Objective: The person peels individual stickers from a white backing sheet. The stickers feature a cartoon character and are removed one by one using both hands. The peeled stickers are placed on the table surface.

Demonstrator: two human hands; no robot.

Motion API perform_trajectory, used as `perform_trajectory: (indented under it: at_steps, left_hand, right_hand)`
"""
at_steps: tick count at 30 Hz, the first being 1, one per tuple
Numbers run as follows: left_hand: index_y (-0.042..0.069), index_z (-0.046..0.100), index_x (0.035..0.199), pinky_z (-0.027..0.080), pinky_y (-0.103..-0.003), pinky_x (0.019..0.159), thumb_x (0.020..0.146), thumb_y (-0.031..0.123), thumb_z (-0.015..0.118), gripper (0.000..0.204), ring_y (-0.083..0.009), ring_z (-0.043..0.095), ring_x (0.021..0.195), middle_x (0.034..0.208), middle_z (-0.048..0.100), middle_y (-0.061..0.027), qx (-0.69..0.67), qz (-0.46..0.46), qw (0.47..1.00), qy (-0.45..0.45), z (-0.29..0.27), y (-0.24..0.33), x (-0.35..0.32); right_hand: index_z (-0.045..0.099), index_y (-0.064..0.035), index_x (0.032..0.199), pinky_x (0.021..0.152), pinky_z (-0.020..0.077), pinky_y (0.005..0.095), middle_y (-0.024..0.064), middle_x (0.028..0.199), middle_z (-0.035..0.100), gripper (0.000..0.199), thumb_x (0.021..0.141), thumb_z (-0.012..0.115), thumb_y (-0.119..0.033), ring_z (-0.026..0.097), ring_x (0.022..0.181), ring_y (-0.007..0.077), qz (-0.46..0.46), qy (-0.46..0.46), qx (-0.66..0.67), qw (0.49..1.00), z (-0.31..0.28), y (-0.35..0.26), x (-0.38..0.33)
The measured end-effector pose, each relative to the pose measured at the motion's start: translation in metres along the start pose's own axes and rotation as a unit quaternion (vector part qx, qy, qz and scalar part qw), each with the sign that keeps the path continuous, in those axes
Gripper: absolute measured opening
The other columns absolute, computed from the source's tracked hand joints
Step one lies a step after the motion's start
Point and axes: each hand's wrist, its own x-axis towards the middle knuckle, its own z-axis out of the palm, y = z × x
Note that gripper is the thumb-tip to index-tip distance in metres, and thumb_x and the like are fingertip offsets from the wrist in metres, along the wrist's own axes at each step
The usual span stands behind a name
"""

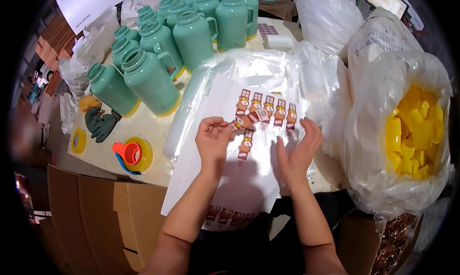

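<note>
A white sticker sheet [196, 181] lies in front of me on clear plastic sleeves, with several brown bear stickers on its upper part. My left hand [213, 143] is closed in a pinch on the end of one bear sticker [251, 119], which slants across the lower part of the printed row. Another bear sticker [246, 144] is on the sheet just below it. My right hand [298, 155] is over the sheet's right side, thumb and fingers apart, holding nothing. More bear prints [230, 215] show at the sheet's near end.
Several green jugs [151, 81] without lids stand at the back left. Dark gloves [101, 124] and a tape roll [147, 155] with an orange-red piece on it lie at left. A plastic bag [369, 131] of yellow parts [414, 131] bulges at right. Cardboard [96, 212] stands at the near left.
</note>
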Motion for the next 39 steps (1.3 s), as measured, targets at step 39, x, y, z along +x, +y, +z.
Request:
perform_trajectory:
  at_steps: [39]
  left_hand:
    - [0.0, 0.058, 0.1, 0.05, -0.022, 0.065, 0.094, 0.004, 0.057, 0.007, -0.0084, 0.062, 0.073, 0.086, 0.065, -0.0065, -0.036, -0.101, 0.988, -0.113, -0.007, -0.016, 0.008]
  right_hand:
    - [0.07, -0.0076, 0.094, 0.083, 0.0501, 0.0397, 0.0104, 0.096, 0.066, 0.016, 0.08, 0.062, -0.007, 0.059, 0.095, 0.0318, -0.093, -0.185, -0.109, 0.972, 0.108, 0.081, 0.112]
